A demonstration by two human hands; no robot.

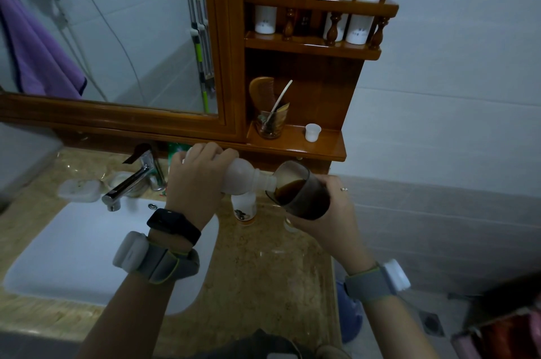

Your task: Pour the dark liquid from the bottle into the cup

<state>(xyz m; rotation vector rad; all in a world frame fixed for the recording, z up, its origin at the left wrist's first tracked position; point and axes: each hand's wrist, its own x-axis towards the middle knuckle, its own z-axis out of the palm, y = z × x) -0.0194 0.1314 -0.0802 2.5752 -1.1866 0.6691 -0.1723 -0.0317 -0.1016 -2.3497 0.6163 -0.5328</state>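
My left hand (195, 183) grips a cloudy plastic bottle (246, 178) and holds it tipped on its side, neck pointing right. Its mouth rests at the rim of a smoky translucent cup (304, 192). My right hand (330, 212) wraps around that cup from below and tilts it toward the bottle. Dark brown liquid (289, 187) lies pooled inside the cup. The bottle looks nearly empty. Both are held in the air above the marble counter (263, 265).
A white sink (73, 256) with a chrome tap (128, 183) lies to the left. A small white bottle (244, 209) stands on the counter under the hands. The wooden shelf (295, 143) holds a glass with combs (269, 121) and a small white cap (312, 132).
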